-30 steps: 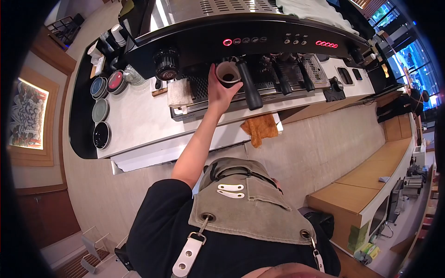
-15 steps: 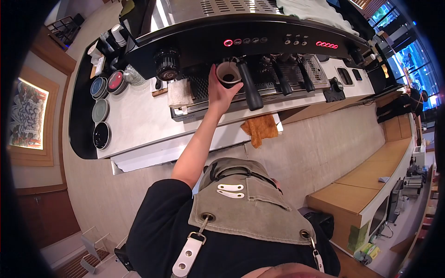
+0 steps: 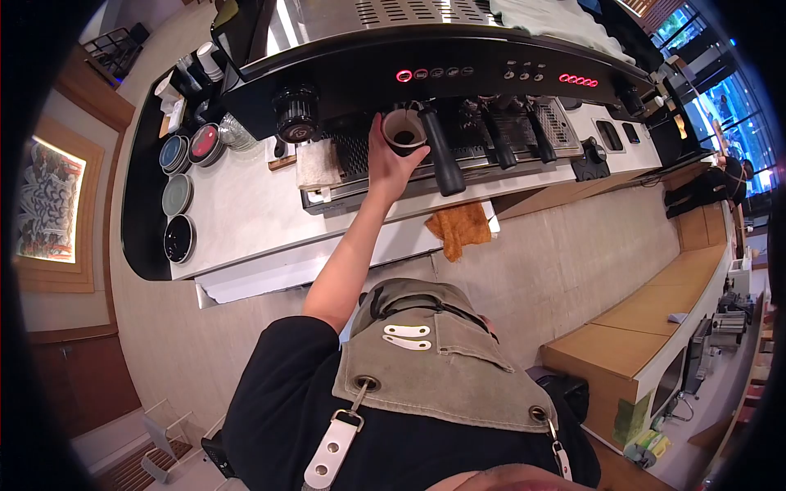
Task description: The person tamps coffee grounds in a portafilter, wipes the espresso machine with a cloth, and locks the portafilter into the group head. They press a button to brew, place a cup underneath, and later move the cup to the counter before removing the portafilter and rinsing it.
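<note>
— Which hand is at work?

— The left hand (image 3: 385,164). The arm reaches up from the shoulder to the coffee machine (image 3: 426,74), and the hand is wrapped around a small cup (image 3: 404,131), thumb on one side, fingers on the other.

— Where exactly is the cup?

— Under the machine's dark front panel, over the metal drip tray (image 3: 360,176), just left of the nearest black handle (image 3: 438,155). Its mouth faces the camera, and the inside looks dark.

— Is the cup resting on the tray?

— I cannot tell from this angle; the hand hides its base.

— And the right hand?

— It does not show; the apron (image 3: 442,360) and body cover that side.

— What else lies about?

— A folded white cloth (image 3: 317,164) hangs on the tray's left end. An orange cloth (image 3: 460,229) droops over the counter edge below the machine. Stacks of coloured saucers (image 3: 184,184) sit well off to the left on the white counter (image 3: 237,213). Red lights (image 3: 577,78) glow on the panel.
</note>
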Available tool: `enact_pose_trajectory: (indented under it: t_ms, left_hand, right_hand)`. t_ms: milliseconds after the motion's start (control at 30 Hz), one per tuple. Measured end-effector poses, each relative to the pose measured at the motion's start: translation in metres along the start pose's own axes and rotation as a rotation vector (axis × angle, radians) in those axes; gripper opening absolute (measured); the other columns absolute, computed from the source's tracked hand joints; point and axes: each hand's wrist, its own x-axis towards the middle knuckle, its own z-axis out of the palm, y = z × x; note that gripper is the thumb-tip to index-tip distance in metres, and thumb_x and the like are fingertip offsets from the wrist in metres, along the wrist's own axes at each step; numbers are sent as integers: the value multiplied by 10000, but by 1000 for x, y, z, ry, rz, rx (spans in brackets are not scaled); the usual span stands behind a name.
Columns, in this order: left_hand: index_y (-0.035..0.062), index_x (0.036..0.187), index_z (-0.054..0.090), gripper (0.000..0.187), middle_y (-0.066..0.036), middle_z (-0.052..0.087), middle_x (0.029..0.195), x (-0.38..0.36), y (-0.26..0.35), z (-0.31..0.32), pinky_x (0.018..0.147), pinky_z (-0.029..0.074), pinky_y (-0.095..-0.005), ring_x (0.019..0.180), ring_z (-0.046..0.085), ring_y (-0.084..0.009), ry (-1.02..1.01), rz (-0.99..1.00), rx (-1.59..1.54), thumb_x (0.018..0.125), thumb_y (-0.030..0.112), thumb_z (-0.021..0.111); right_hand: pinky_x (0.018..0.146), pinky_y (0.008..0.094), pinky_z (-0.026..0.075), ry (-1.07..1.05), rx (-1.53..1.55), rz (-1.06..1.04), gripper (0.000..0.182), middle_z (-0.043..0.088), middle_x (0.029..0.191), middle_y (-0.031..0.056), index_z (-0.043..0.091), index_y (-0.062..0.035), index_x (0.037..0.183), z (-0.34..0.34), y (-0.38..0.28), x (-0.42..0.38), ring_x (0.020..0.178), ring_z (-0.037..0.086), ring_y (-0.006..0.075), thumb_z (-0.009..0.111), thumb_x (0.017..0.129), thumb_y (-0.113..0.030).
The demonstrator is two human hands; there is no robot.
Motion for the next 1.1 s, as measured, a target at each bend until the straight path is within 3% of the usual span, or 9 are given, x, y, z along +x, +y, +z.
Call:
enact_pose_trajectory:
  t_ms: [67,467,567,667,1100]
  left_hand:
    - [-84,1490,203,1116,-248,395,1447,0,0,0,1145,339,-400,1347,415,-368,4,7,12,690,306,877]
    - [-87,1476,219,1092,-252,409,1421,1,-4,2,1121,367,-410,1315,440,-381,18,39,14,692,296,876]
    - [-89,1475,218,1092,-252,410,1419,1,-5,3,1121,367,-410,1313,441,-380,18,40,15,693,295,875]
    - [-88,1478,213,1094,-251,409,1422,0,-5,3,1124,365,-408,1316,439,-378,20,36,19,694,293,873]
    - [-91,1478,212,1090,-245,420,1417,0,0,0,1124,367,-407,1311,450,-369,20,41,38,699,292,870]
  right_hand:
    - [879,354,509,55,-66,51,405,728,1031,139,683,-11,1173,9,38,28,970,674,224,645,910,-316]
    - [868,353,511,22,43,44,366,722,1026,135,663,13,1176,10,36,22,948,666,220,635,917,-244]
    - [866,351,512,-16,33,-10,359,721,1017,129,661,21,1172,0,-24,-18,942,665,214,634,918,-233]
    - [864,346,512,-19,31,-29,358,721,1014,126,664,25,1164,0,-45,-31,939,664,207,639,916,-232]
    - [855,335,512,1,-78,-60,342,726,991,115,686,3,1145,-1,-33,-21,918,667,195,638,919,-249]
